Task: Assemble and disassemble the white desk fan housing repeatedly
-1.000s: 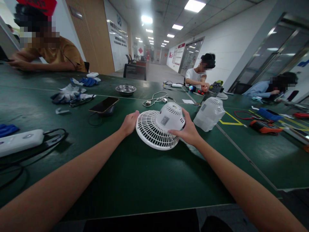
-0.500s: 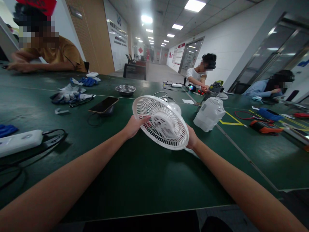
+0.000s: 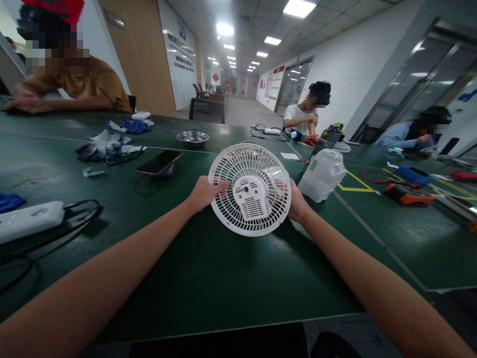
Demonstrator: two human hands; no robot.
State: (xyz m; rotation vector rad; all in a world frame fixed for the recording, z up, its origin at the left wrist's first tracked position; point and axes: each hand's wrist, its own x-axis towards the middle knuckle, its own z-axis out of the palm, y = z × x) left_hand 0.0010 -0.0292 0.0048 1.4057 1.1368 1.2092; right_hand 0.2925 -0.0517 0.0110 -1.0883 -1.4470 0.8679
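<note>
Both hands hold a white round fan housing (image 3: 249, 226) with a slotted grille, lifted over the green table in front of me. A thin shaft sticks out of its centre toward me. My left hand (image 3: 204, 193) grips the left rim, thumb over the slats. At the right rim, my right hand (image 3: 297, 203) is closed on the edge, its fingers partly hidden behind the grille. Through the slats behind shows part of a light-coloured piece that I cannot make out. A translucent white plastic container (image 3: 323, 175) stands just to the right.
Left on the green table (image 3: 208, 293) lie a phone (image 3: 159, 163), gloves (image 3: 102, 145) and a white power strip (image 3: 33, 221) with black cable. A metal bowl (image 3: 193, 138) sits farther back. Right are an orange multimeter (image 3: 410, 194) and a blue case (image 3: 415, 175). Several people sit around the table.
The fan housing has tilted from a slanted, edge-on pose to face me more squarely, its centre shaft now plainly visible. Both hands have kept their grip.
</note>
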